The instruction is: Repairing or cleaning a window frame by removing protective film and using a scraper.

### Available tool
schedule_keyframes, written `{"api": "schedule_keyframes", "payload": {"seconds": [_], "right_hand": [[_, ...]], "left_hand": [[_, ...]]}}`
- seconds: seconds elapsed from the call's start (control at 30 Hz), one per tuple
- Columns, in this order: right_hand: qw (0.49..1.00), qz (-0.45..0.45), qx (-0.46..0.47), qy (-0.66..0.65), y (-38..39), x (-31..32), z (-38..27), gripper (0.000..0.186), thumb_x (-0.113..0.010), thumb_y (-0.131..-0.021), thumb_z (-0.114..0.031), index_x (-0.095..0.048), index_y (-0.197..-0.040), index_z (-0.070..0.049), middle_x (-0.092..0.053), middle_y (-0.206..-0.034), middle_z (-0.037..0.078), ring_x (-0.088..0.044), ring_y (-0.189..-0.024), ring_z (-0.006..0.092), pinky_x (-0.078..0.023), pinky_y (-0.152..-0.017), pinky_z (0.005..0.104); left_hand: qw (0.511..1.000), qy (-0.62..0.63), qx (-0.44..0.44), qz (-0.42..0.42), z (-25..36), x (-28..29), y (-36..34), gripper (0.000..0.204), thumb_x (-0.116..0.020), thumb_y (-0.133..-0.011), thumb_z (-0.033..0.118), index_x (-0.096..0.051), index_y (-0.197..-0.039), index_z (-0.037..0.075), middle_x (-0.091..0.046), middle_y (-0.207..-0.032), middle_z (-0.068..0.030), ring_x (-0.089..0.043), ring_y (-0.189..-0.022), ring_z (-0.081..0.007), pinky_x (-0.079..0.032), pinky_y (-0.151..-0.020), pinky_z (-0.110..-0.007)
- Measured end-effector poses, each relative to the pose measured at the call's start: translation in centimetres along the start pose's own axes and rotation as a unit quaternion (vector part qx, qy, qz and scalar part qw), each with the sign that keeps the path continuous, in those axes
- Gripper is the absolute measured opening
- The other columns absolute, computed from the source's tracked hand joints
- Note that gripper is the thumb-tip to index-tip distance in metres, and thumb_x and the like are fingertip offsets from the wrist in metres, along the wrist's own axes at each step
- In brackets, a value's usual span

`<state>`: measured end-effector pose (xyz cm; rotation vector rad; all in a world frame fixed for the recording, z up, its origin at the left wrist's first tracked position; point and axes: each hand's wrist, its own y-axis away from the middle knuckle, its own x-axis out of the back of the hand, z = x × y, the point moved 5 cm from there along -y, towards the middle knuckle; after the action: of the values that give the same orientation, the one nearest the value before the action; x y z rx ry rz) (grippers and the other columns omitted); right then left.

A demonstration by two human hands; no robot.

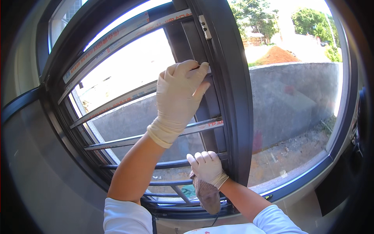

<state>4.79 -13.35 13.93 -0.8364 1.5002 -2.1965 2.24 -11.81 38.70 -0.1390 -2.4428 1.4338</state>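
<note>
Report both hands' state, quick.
Left hand: fingers partly curled at the dark window frame; can't tell if it grips anything.
Right hand: closed on a brown cloth.

Building interior beside a dark-framed window [235, 97], grey wall [288, 103] and dirt mound [278, 55] outside.

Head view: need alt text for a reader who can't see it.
A person's gloved left hand is raised to a dark window frame; the gloved right hand, lower, holds a brown cloth. Bars cross the opening, with a grey wall outside.
</note>
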Motion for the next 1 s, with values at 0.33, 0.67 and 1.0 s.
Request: {"api": "schedule_keyframes", "payload": {"seconds": [0.33, 0.67, 1.0], "right_hand": [[1.0, -0.011, 0.0, -0.027, -0.3, 0.4, 0.1, 0.038, -0.061, -0.078, -0.02, -0.055, -0.116, -0.018, -0.051, -0.092, 0.001, -0.053, -0.088, 0.0176, -0.039, -0.086, 0.0354], [0.999, -0.035, 0.001, -0.031, -0.3, 0.2, 0.1, 0.037, -0.06, -0.078, -0.021, -0.054, -0.114, -0.018, -0.05, -0.091, 0.0, -0.053, -0.087, 0.0163, -0.038, -0.084, 0.0342], [0.997, -0.072, 0.005, -0.024, -0.2, 0.0, 0.1, 0.035, -0.053, -0.086, -0.024, -0.049, -0.119, -0.018, -0.048, -0.093, 0.0, -0.047, -0.095, 0.0162, -0.034, -0.088, 0.0329]], "left_hand": [[0.994, 0.039, 0.082, 0.068, 0.1, -0.2, -0.6, 0.022, -0.08, -0.071, 0.014, -0.075, -0.092, 0.012, -0.063, -0.092, 0.0001, -0.054, -0.089, -0.0178, -0.042, -0.083, -0.034], [0.992, 0.049, 0.094, 0.072, 0.0, 0.0, -0.9, 0.011, -0.076, -0.074, 0.013, -0.075, -0.084, 0.01, -0.063, -0.082, -0.0007, -0.057, -0.083, -0.0169, -0.047, -0.073, -0.03], [0.99, -0.011, 0.096, 0.105, 0.4, -0.3, -1.0, 0.008, -0.076, -0.074, 0.015, -0.074, -0.081, 0.012, -0.063, -0.078, 0.0024, -0.058, -0.075, -0.0156, -0.049, -0.068, -0.031]]}}
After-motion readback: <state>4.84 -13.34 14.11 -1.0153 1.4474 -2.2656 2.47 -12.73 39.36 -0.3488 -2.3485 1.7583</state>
